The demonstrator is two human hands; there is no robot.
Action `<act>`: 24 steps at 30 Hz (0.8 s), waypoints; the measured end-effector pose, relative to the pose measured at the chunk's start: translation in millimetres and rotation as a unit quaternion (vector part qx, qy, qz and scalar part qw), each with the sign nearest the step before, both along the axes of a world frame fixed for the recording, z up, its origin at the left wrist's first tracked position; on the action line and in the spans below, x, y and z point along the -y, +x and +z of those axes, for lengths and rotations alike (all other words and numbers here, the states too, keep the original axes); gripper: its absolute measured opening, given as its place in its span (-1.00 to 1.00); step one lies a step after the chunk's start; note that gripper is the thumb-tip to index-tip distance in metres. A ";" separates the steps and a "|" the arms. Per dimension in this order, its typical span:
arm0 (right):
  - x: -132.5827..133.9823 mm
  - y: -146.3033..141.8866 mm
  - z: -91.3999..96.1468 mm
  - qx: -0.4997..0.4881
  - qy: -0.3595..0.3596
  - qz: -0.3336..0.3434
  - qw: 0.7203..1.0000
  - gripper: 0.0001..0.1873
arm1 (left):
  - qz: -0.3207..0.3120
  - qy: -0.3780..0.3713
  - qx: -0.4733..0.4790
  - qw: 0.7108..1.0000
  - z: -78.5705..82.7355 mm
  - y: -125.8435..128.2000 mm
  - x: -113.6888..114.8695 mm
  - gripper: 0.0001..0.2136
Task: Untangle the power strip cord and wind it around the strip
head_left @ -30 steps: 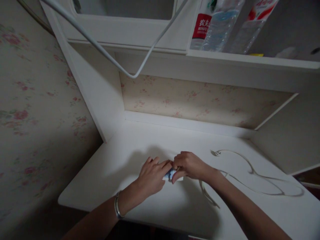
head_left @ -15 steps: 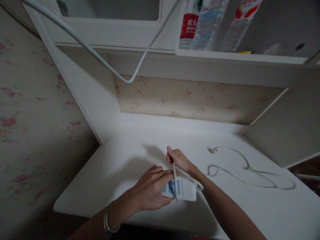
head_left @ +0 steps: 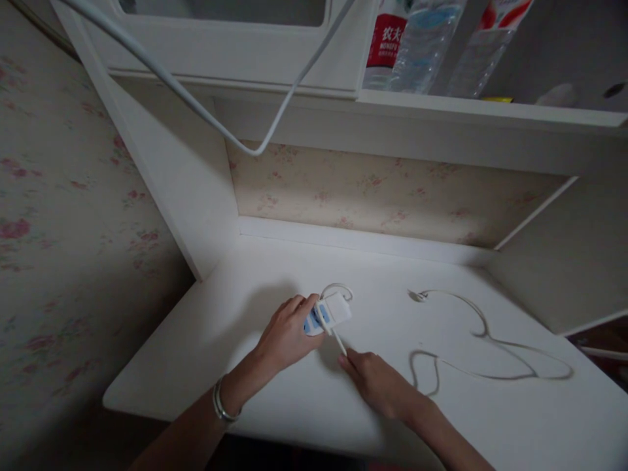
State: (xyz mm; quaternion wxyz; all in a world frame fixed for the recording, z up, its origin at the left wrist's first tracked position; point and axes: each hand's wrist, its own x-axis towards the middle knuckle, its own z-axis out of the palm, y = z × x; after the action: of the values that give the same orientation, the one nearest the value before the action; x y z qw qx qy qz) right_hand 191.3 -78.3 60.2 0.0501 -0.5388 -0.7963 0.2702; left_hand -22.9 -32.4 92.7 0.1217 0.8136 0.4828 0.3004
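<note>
My left hand (head_left: 290, 332), with a silver bangle on the wrist, is closed around one end of a white and blue power strip (head_left: 337, 310). The strip is tilted above the desk, its other end pointing up and to the right. Its white power cord (head_left: 338, 341) crosses the strip's face and makes a small loop past the far end. Below and right of the strip, my right hand (head_left: 375, 381) pinches the cord, which runs fairly straight between strip and fingers. More of the cord lies in loose curves on the right, ending in a plug (head_left: 417, 296).
The white desk (head_left: 206, 366) meets a side panel at left and a low back ledge. Above it, a shelf (head_left: 485, 108) holds several plastic bottles (head_left: 426, 46). A thick white cable (head_left: 196, 118) hangs in front of the cupboard. Flowered wallpaper (head_left: 49, 261) covers the left wall.
My right hand has come down from above the strip to below it, drawing the cord across its face. My left hand has moved slightly up and left, turning the strip's free end upward.
</note>
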 end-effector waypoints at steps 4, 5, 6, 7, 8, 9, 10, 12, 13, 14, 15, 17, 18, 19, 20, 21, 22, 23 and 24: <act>12.6 -10.6 12.8 0.115 0.082 0.031 0.990 -0.57 | 0.013 0.009 -0.001 1.000 -6.7 7.5 -6.4 -0.64; 13.8 -12.8 15.7 0.127 0.102 0.042 0.986 -0.60 | 0.011 0.013 -0.011 1.000 -8.6 9.0 -7.3 -0.62; 14.7 -14.3 18.6 0.133 0.123 0.052 0.982 -0.64 | 0.011 0.017 -0.025 0.999 -10.8 10.2 -8.1 -0.58; 15.3 -15.1 21.7 0.136 0.146 0.061 0.978 -0.68 | 0.015 0.022 -0.040 0.999 -13.4 11.0 -8.8 -0.54; 15.7 -15.2 25.1 0.140 0.171 0.070 0.973 -0.72 | 0.020 0.026 -0.056 0.998 -16.5 11.5 -9.4 -0.49; 15.7 -14.7 28.6 0.144 0.197 0.081 0.966 -0.76 | 0.025 0.029 -0.072 0.997 -19.9 11.9 -9.8 -0.45; 15.3 -13.7 32.3 0.149 0.221 0.091 0.959 -0.78 | 0.027 0.030 -0.086 0.995 -23.3 12.2 -9.9 -0.42; 12.8 -11.4 39.7 0.160 0.261 0.108 0.946 -0.82 | 0.026 0.028 -0.114 0.993 -29.3 13.6 -8.9 -0.39; 10.5 -10.4 43.4 0.162 0.275 0.118 0.940 -0.82 | 0.026 0.027 -0.125 0.992 -31.4 14.8 -7.7 -0.38; 7.4 -9.4 47.2 0.162 0.286 0.131 0.935 -0.81 | 0.025 0.025 -0.132 0.991 -32.8 16.5 -6.0 -0.38; 3.3 -8.4 50.9 0.158 0.294 0.146 0.931 -0.80 | 0.020 0.022 -0.138 0.990 -33.4 18.6 -3.8 -0.38; -7.3 -5.8 58.5 0.138 0.300 0.184 0.926 -0.76 | -0.005 0.014 -0.145 0.989 -32.5 23.4 1.7 -0.38; -13.8 -4.0 62.2 0.123 0.299 0.199 0.925 -0.73 | -0.022 0.008 -0.147 0.989 -31.2 25.9 4.7 -0.39; -20.7 -1.9 65.8 0.104 0.296 0.212 0.926 -0.69 | -0.038 0.002 -0.149 0.988 -29.4 28.3 7.8 -0.41; -27.8 0.4 68.9 0.084 0.292 0.222 0.927 -0.65 | -0.052 -0.003 -0.150 0.987 -27.3 30.5 10.8 -0.45; -34.6 2.6 71.5 0.064 0.286 0.229 0.928 -0.62 | -0.064 -0.006 -0.150 0.987 -24.8 32.3 13.6 -0.50; -41.0 4.5 73.3 0.046 0.281 0.235 0.929 -0.59 | -0.079 -0.007 -0.151 0.985 -22.1 33.6 16.1 -0.56; -46.8 5.8 74.3 0.029 0.276 0.237 0.931 -0.56 | -0.099 -0.007 -0.154 0.983 -19.1 34.5 18.3 -0.60; -51.9 6.5 74.3 0.014 0.270 0.236 0.933 -0.54 | -0.121 -0.007 -0.157 0.980 -15.9 34.8 20.1 -0.64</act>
State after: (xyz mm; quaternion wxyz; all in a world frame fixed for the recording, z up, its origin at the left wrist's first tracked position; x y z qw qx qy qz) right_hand 197.8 -26.4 134.6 0.1173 -0.3047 -0.9442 0.0419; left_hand 11.9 -52.4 76.7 0.0854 0.9021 0.3960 0.1486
